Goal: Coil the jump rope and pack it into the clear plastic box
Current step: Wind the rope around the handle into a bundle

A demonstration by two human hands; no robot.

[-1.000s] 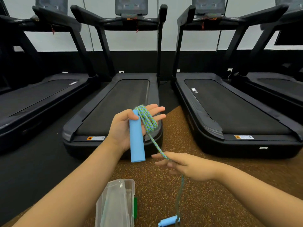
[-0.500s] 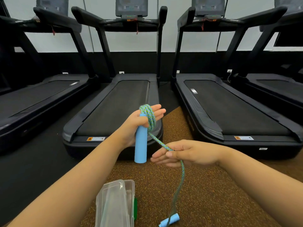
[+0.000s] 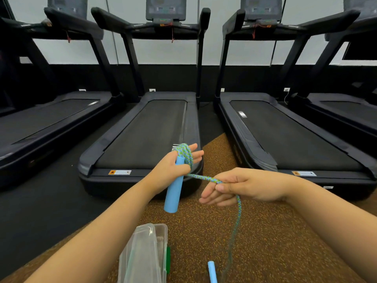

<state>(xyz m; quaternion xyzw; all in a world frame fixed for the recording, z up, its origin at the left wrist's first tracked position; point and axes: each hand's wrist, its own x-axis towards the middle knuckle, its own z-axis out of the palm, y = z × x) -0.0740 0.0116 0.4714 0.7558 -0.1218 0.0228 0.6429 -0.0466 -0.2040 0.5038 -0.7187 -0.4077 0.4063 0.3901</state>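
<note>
My left hand [image 3: 173,167] holds a light-blue foam handle [image 3: 175,188] upright, with several turns of the green-and-blue jump rope [image 3: 184,153] wound around its fingers. The rope runs from that coil to my right hand [image 3: 244,185], which pinches it between thumb and fingers. From there it hangs down to the second blue handle [image 3: 212,271] lying on the floor. The clear plastic box [image 3: 143,255] stands open on the floor below my left forearm, its green latch [image 3: 168,259] on the right side.
Brown speckled rubber flooring [image 3: 265,242] lies under my arms. Black treadmills stand in a row ahead, the nearest [image 3: 142,139] right behind my left hand and another [image 3: 285,137] to the right. Dark flooring [image 3: 40,211] lies to the left.
My right hand has risen and moved right, pulling the rope taut across from the coil. My left hand has turned with the handle. The floor handle has been dragged to the right.
</note>
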